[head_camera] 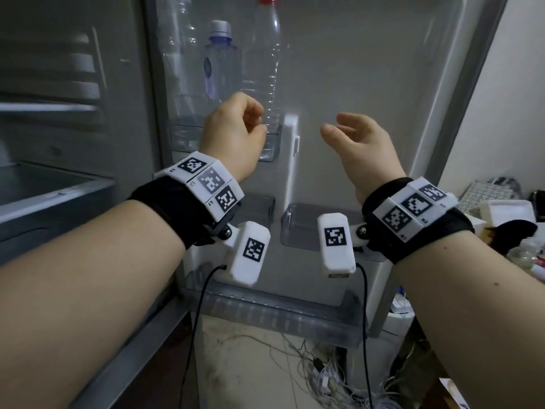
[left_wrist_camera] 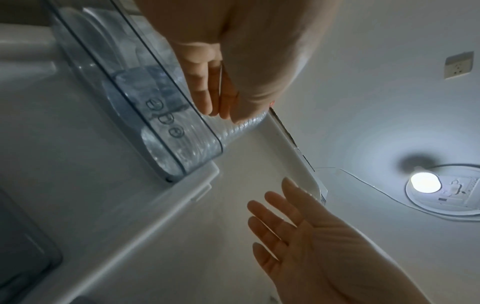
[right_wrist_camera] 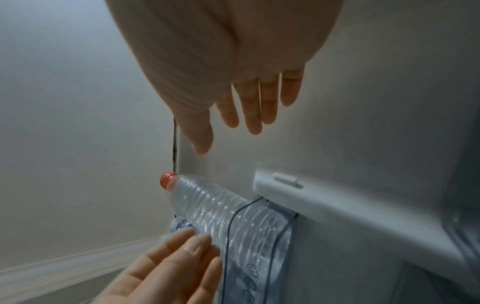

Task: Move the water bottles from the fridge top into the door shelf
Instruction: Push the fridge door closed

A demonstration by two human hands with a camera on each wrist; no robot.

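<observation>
Three clear bottles stand upright in the upper door shelf [head_camera: 182, 137]: a hardly visible one [head_camera: 180, 54] at the left, a purple-capped one [head_camera: 219, 63] in the middle, and a tall red-capped one [head_camera: 272, 69] at the right end. My left hand [head_camera: 256, 119] hovers in front of the red-capped bottle [right_wrist_camera: 221, 209], fingers relaxed and holding nothing; whether they touch it I cannot tell. My right hand [head_camera: 339, 125] is raised to the right of the shelf [right_wrist_camera: 259, 257], open and empty. The fridge top is out of view.
Two small clear bins [head_camera: 298, 228] and a long bottom bin [head_camera: 280, 308] sit lower on the open door. Fridge shelves [head_camera: 53, 184] lie to the left. Loose cables [head_camera: 318, 373] cover the floor, and clutter [head_camera: 501, 208] piles up at the right.
</observation>
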